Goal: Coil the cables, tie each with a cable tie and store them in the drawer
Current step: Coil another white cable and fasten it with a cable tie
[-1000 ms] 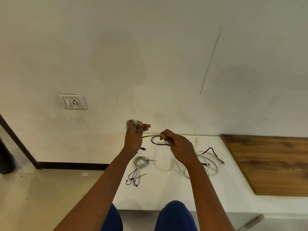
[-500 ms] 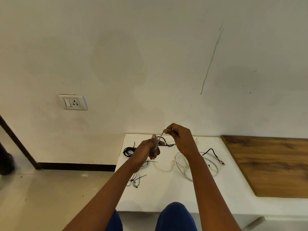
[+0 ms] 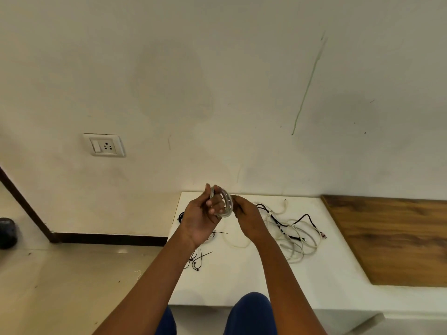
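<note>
Both grips, left hand (image 3: 202, 216) and right hand (image 3: 248, 217), clasp grey coil (image 3: 226, 204) above loose cables (image 3: 294, 234).

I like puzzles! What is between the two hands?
In the head view, a coiled grey cable sits between the left hand and right hand, both holding it.

A low white rectangular tabletop (image 3: 242, 281) is set against the wall. At its 3 o'clock side a brown wooden panel (image 3: 391, 240) is butted against it. Toward 2 o'clock a loose tangle of white and black cables (image 3: 294, 234) is spread on the surface. Near 9 o'clock several thin black plastic cable ties (image 3: 198, 258) are scattered, and a black cable bundle (image 3: 181, 216) is seen at 10 o'clock.
</note>
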